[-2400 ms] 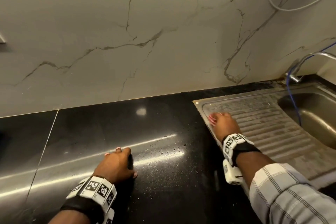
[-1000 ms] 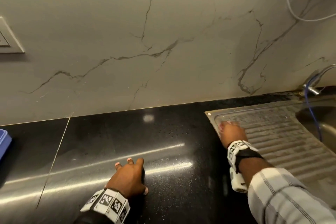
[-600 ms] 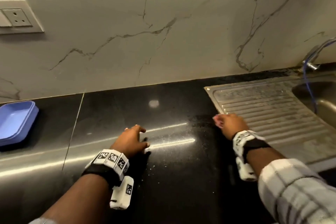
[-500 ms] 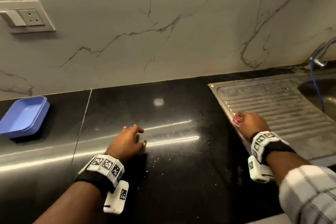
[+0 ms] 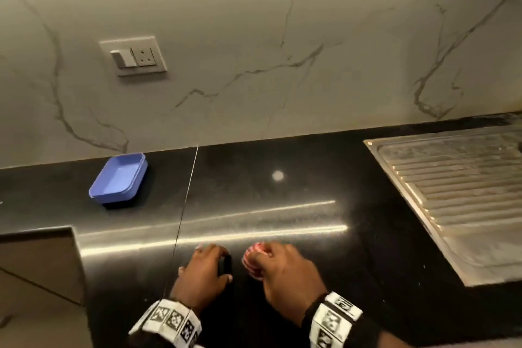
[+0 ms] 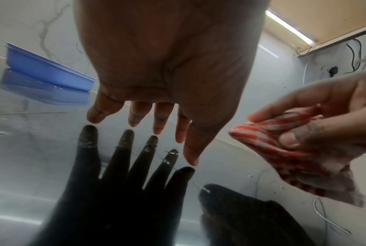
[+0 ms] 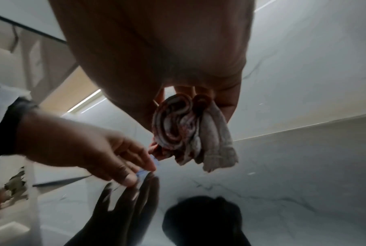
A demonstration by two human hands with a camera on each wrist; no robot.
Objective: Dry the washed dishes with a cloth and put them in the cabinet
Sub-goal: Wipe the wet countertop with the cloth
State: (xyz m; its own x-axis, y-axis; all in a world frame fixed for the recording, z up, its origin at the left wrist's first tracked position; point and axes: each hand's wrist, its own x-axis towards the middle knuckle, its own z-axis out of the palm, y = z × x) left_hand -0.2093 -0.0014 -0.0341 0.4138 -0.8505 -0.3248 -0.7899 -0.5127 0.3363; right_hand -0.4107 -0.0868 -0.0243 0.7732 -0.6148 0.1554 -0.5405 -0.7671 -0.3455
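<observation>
My right hand (image 5: pixel 278 265) grips a bunched red-and-white striped cloth (image 5: pixel 252 260) just above the black counter (image 5: pixel 282 200). In the right wrist view the cloth (image 7: pixel 190 133) hangs folded from my fingers. The left wrist view shows the same cloth (image 6: pixel 283 149) pinched between thumb and fingers. My left hand (image 5: pixel 207 268) hovers beside it with fingers spread and straight, holding nothing; its fingers (image 6: pixel 156 119) point down at the glossy counter. A blue rectangular dish (image 5: pixel 118 178) sits by the wall at the left, well away from both hands.
A steel sink drainboard (image 5: pixel 452 195) fills the counter's right side. A switch and socket plate (image 5: pixel 132 55) is on the marble wall. The counter steps inward at the front left, where a beige cabinet front (image 5: pixel 36 268) shows below.
My right hand left the drainboard and came left with the cloth to meet my left hand. The view swung left, bringing the blue dish and the socket plate fully into sight.
</observation>
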